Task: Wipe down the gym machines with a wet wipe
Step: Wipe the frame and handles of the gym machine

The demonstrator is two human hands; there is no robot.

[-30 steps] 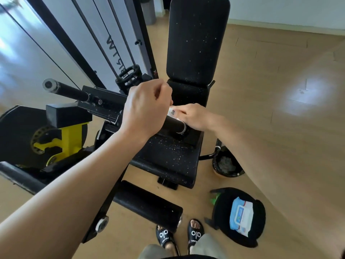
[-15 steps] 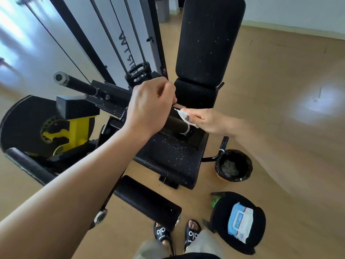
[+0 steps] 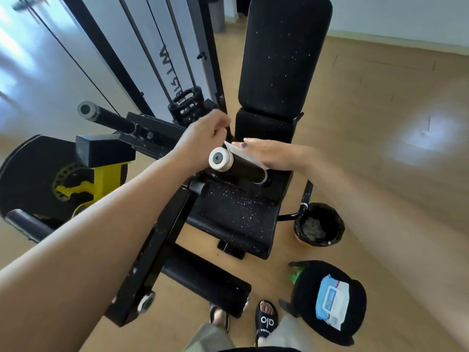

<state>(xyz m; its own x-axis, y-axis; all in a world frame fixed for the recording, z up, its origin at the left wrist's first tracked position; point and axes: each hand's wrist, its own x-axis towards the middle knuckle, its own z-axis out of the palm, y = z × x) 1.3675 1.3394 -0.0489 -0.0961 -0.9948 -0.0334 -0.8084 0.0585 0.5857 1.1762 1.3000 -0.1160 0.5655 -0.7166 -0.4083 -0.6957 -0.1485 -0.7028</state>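
Observation:
The black leg machine has a speckled seat [image 3: 236, 212] and an upright backrest [image 3: 284, 54]. Over the seat a black handle bar [image 3: 245, 171] with a white end cap [image 3: 220, 159] points toward me. My right hand [image 3: 269, 153] lies flat on this bar with straight fingers and presses a white wet wipe [image 3: 229, 147] against it. My left hand [image 3: 200, 141] is just behind the capped end with its fingers curled. What it holds is hidden.
A second handle [image 3: 106, 118] sticks out at the left above a yellow bracket [image 3: 106, 176]. A black roller pad [image 3: 203, 278] lies low in front. On the wooden floor stand a lined bin [image 3: 318, 224] and a black round stool [image 3: 355, 323] carrying a wipe pack [image 3: 332, 303].
My left hand has come off the handle bar, so its white end cap now shows. My right hand has flattened over the wipe on the bar.

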